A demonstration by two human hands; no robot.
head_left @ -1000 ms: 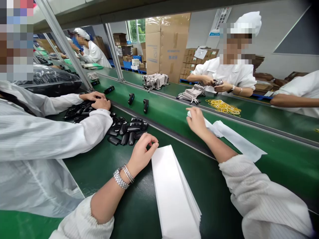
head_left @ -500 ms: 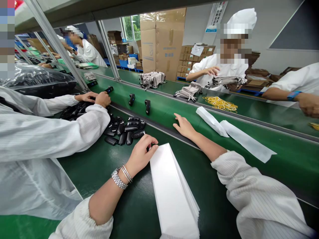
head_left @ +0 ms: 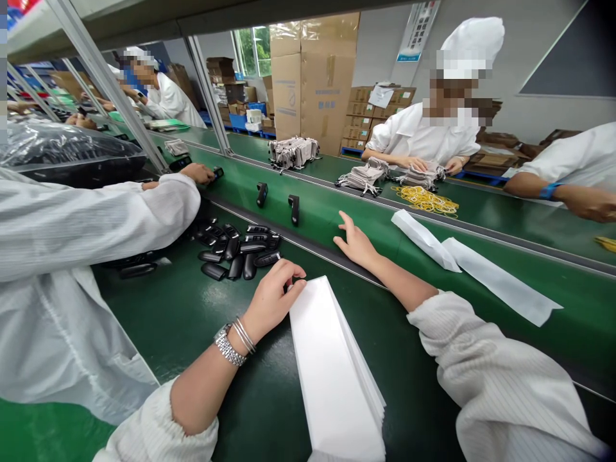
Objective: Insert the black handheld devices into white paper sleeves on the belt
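Note:
My left hand, with a watch and bangles at its wrist, pinches the top left corner of a stack of long white paper sleeves on the dark green table. Over the green conveyor belt my right hand reaches out, fingers apart, holding nothing. Two black handheld devices, one nearer it and one farther left, stand on the belt. To the right of this hand lie two white sleeves on the belt.
Black devices lie piled beyond my left hand. A co-worker's sleeve reaches in from the left, a hand at the belt. Across the belt, a person handles grey bundles beside yellow bands. Metal posts rise from the far rail.
The devices and white sleeves on the belt have shifted right. The left co-worker's arm has moved away from the pile. The person across has lowered a grey bundle to the surface. My hands barely moved.

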